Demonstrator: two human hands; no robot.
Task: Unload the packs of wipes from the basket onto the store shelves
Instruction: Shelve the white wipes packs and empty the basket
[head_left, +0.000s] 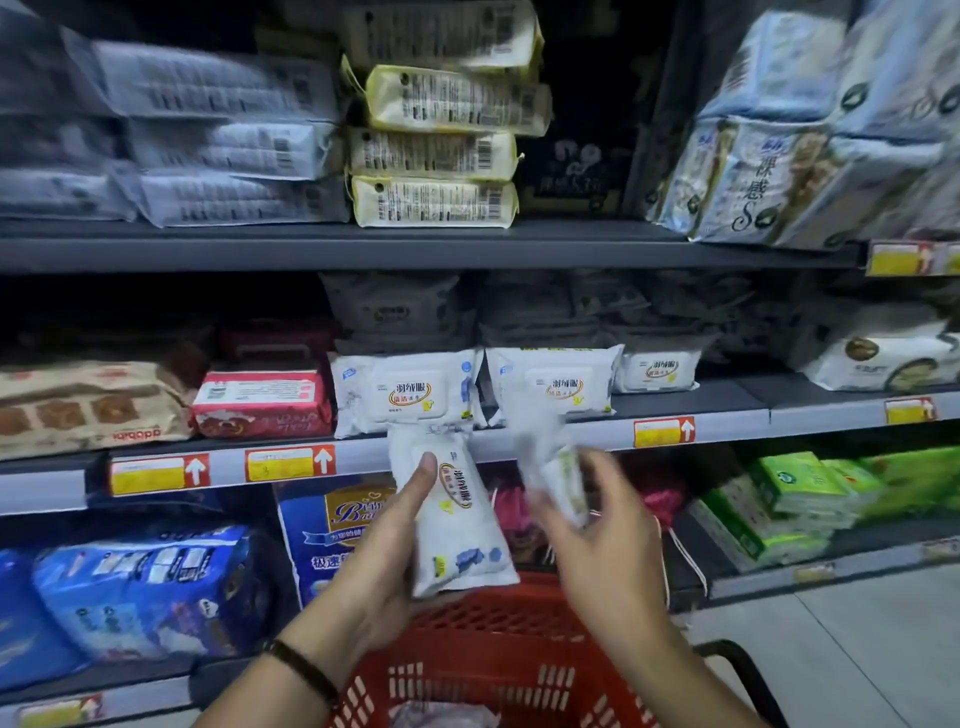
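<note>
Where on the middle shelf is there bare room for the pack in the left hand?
Bare shelf lies between the small white pack and the far-right pack. Left of that, packs sit side by side to the red pack: crowded.

Dark grey metal shelves (415, 244), dim recesses behind; yellow-red price tags (291, 463) along shelf edges; pale tiled floor (857, 665) lower right.
</note>
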